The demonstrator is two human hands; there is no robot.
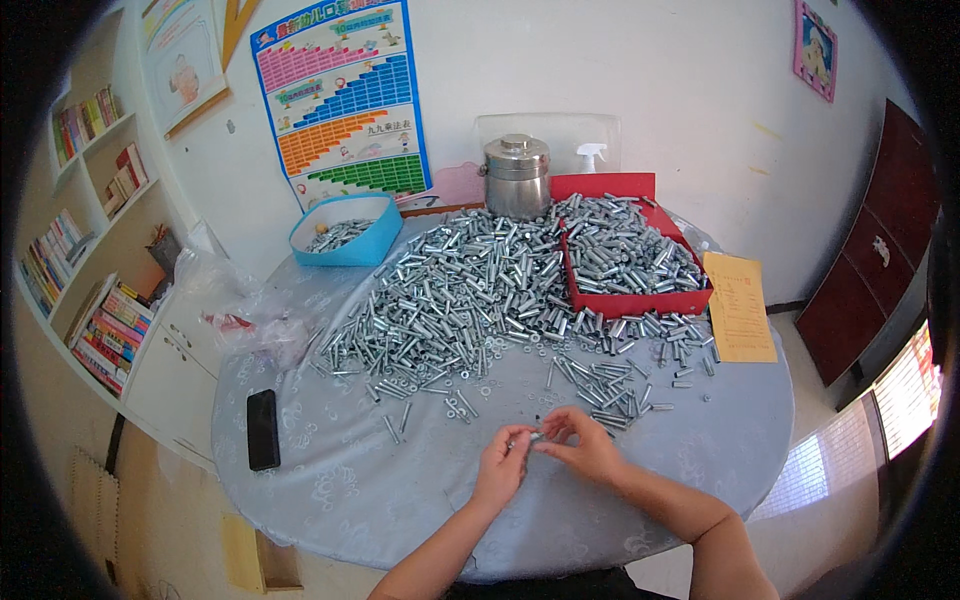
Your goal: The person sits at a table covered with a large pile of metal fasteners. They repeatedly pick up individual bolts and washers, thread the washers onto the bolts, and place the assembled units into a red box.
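Near the front middle of the table, my left hand (503,466) and my right hand (585,450) meet, fingers pinched around a small metal fastener (536,436). Fingertips cover most of this piece, so its exact kind is unclear. Just beyond them lie loose bolts (596,385) and scattered flat washers (463,376). Behind these spreads a large heap of short silvery metal sleeves (470,275). More such pieces fill a red box (640,303) at the right back of the heap.
A blue box (345,256) with metal parts stands at the back left, beside a steel canister (517,175) and white spray bottle (591,156). Clear plastic bags (250,320) and a black phone (263,430) lie left. Yellow paper (739,308) rests by the red box.
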